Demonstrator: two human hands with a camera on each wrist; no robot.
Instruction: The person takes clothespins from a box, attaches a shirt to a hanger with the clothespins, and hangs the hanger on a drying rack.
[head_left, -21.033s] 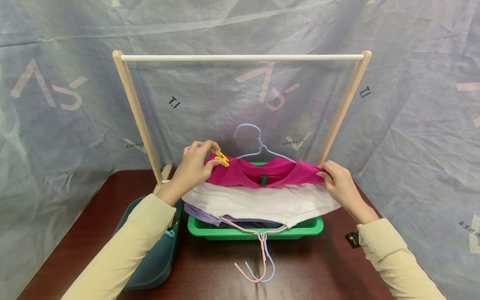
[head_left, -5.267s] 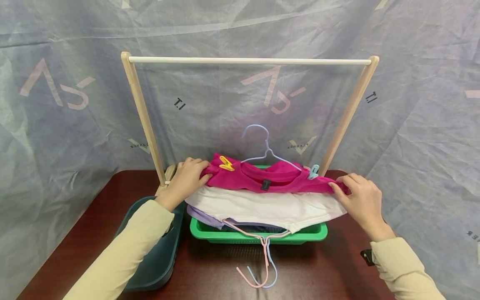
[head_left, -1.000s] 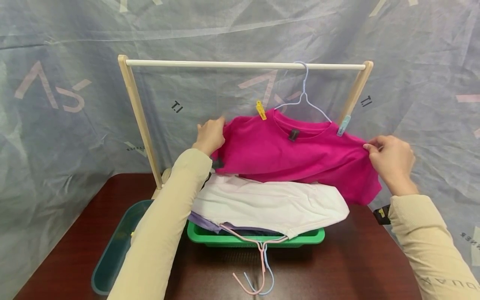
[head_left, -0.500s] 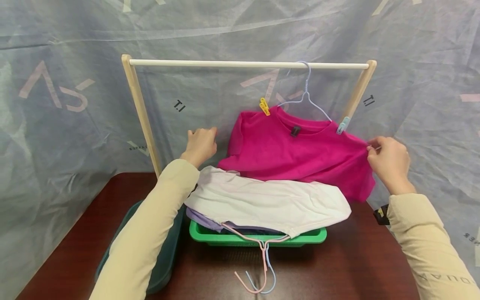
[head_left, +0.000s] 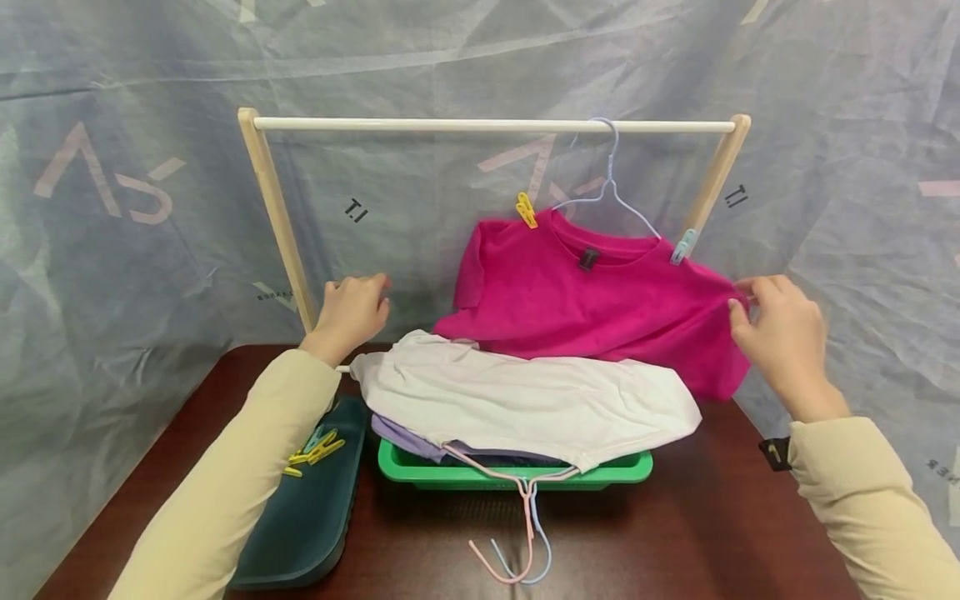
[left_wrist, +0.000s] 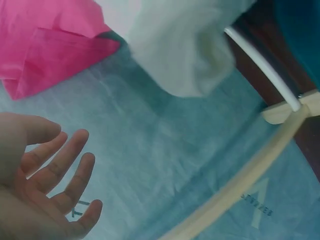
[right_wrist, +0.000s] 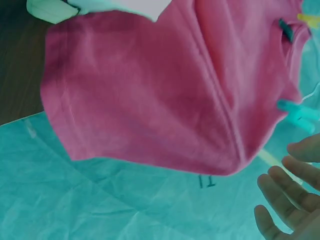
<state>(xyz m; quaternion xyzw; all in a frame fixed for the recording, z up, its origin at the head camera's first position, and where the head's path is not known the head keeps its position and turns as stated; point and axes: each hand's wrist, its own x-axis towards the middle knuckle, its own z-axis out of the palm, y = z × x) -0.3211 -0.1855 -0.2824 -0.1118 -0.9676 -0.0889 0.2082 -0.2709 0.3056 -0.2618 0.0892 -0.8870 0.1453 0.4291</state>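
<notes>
A magenta T-shirt (head_left: 592, 304) hangs on a light-blue hanger (head_left: 613, 158), whose hook is over the white rod (head_left: 420, 125). A yellow clothespin (head_left: 527, 210) is on one shoulder and a pale-blue clothespin (head_left: 684, 247) on the other. My right hand (head_left: 783, 333) is beside the sleeve at the right; in the right wrist view its fingers (right_wrist: 285, 192) are spread apart from the cloth. My left hand (head_left: 348, 310) is in the air left of the shirt, its fingers (left_wrist: 75, 150) loose and holding nothing.
A white garment (head_left: 525, 400) lies over purple cloth (head_left: 405, 437) on a green basket (head_left: 513, 475). Pink (head_left: 528, 512) and blue hanger hooks stick out in front. A dark teal bin (head_left: 300, 542) with several clothespins (head_left: 322, 448) stands left, inside the left wooden post (head_left: 277, 217).
Since the oldest frames, the shirt has gone from the basket onto the rod, gaining a pale-blue clothespin. Lately my left hand let go and moved left; my right hand released the sleeve.
</notes>
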